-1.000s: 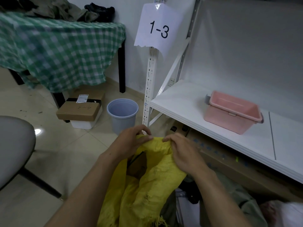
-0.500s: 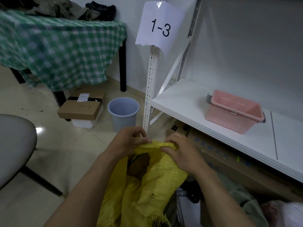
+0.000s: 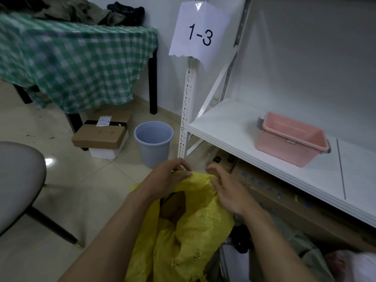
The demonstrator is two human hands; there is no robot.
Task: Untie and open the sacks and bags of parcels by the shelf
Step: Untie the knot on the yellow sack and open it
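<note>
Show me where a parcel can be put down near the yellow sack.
Free: white shelf board left of the pink plastic tub; beige floor tiles between grey round bin and grey chair. Crowded: under the shelf, brown cardboard boxes.

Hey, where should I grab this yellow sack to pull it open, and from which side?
Grip the sack at its bunched top hem, from above, one hand each side of the mouth. The cloth is limp and gathers there, and a gap just below already shows a brown parcel. The left hand and right hand pinch that hem; pulling apart should widen it.
</note>
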